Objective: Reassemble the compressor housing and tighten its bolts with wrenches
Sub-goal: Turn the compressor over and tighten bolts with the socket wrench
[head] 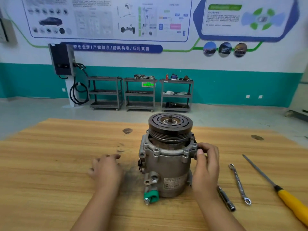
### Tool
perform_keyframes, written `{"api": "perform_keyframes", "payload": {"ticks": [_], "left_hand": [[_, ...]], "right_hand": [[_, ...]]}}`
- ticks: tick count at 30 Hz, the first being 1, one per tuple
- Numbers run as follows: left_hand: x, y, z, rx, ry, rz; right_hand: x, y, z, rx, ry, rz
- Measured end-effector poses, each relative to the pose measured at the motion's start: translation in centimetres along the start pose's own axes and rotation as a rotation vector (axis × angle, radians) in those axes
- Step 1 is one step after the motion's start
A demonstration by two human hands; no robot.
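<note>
Compressor housing (166, 165): cast metal, likely heavy, rigid; grasp body below flange (166, 151), avoid pulley (170, 125). Right hand (206, 165) fingers pinch flange ear; left hand (106, 170) fingers spread, blurred, holding nothing

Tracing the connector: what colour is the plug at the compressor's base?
Green plug low on the compressor; head view shows it best.

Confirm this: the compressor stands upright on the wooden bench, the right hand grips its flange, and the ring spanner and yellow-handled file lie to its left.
One error: in the head view the ring spanner and yellow-handled file lie to the right of the compressor, not its left. The compressor does stand upright on the wooden bench, and the right hand grips its flange.
</note>
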State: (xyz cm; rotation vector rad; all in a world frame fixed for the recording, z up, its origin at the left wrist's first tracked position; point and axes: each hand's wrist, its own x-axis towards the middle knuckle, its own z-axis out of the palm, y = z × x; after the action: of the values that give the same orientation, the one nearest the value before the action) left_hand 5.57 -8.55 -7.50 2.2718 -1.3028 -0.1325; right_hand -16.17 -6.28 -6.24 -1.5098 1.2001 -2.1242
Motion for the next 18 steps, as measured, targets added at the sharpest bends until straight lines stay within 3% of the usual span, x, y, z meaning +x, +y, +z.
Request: {"api": "perform_keyframes", "payload": {"ticks": [6,18], "left_hand": [[0.6,-1.4,0.4,0.097,0.029,-0.115],[0.7,-1.7,0.1,0.09,0.082,-0.121]], "right_hand": [[-0.1,0.0,-0.2,-0.002,-0.031,0.062],[0.0,0.3,-0.2,0.016,-0.022,0.05]]}}
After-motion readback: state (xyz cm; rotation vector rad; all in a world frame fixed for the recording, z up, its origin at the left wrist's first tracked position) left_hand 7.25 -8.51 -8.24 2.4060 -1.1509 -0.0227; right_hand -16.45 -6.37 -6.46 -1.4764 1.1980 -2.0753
